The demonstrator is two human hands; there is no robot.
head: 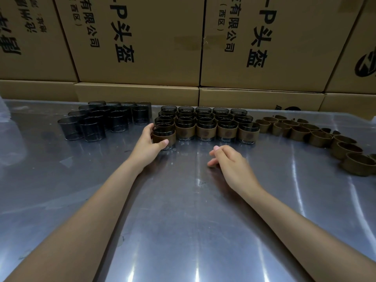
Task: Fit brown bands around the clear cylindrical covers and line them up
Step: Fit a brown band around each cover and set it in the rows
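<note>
My left hand [147,143] grips a banded clear cover [164,137] at the left end of the front row, thumb across its brown band. Beside it stand several rows of banded covers [205,127], lined up side by side. Bare dark-tinted clear covers [101,121] are grouped to the left. Loose brown bands [317,137] lie in a curved spread at the right. My right hand [227,159] hovers low over the table in front of the rows, fingers loosely curled, holding nothing.
The work surface is a shiny metal table [183,210]. Stacked cardboard boxes [142,47] with printed characters form a wall right behind the covers. A clear plastic bag edge [8,139] shows at the far left.
</note>
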